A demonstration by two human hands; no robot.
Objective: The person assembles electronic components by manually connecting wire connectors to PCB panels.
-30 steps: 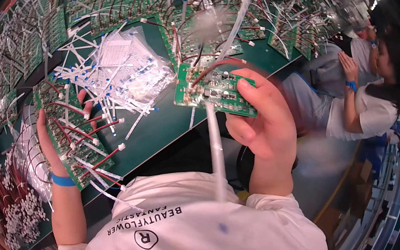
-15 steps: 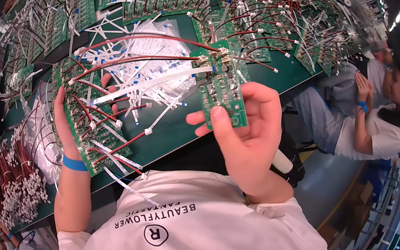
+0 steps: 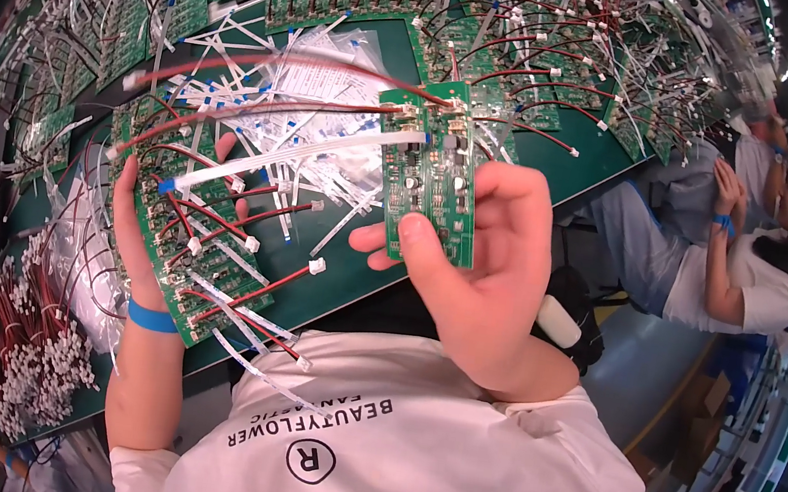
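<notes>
The small green rectangular circuit board (image 3: pixel 432 196) had swung from lying nearly sideways to standing almost upright, its component face turned up to the head camera. It was just to the right of and below the clear plastic bag (image 3: pixel 355 47), the landmark here, which lay among loose white flat cables. The right hand (image 3: pixel 486 268) held the board narrowly by its lower end, thumb across the face.

The white flat ribbon cable (image 3: pixel 296 155) with blue ends, blurred and hanging toward the shirt a second earlier, now stretched leftward below the bag. Two dark red wire leads (image 3: pixel 353 106) ran the same way, across the bag. Judging by this, the board's connections were now open to view.

Below and left of the bag, the left hand (image 3: pixel 137 247) kept its hold along a larger green group of wired circuit boards (image 3: pixel 209 286), thumb and fingers spread around it. Whether the ribbon's free end touched that group could not be told.
</notes>
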